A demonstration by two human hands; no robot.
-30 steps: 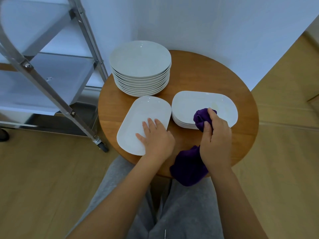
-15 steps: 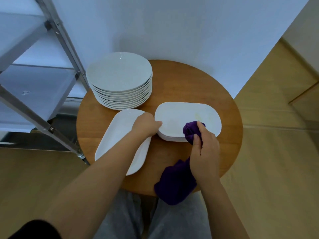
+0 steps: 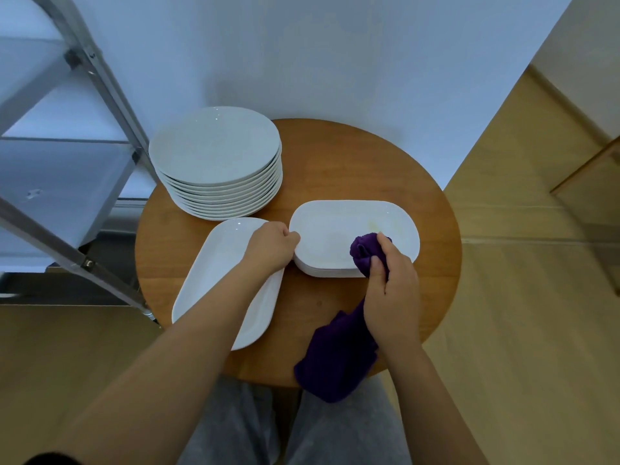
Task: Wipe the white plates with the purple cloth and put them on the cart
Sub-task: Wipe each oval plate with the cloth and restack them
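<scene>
The purple cloth (image 3: 339, 360) is bunched in my right hand (image 3: 391, 297), pressed onto the top oblong plate (image 3: 339, 229) of a small stack. My left hand (image 3: 271, 246) seems curled round that plate's left rim. Left of it lies a single oblong plate (image 3: 218, 273); behind, round plates (image 3: 218, 162) on the surface (image 3: 335, 162).

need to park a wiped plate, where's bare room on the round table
Free: the far right of the round wooden table, between the round white plate stack and the oblong plate stack. Near side is crowded: single oblong plate, purple cloth.
</scene>
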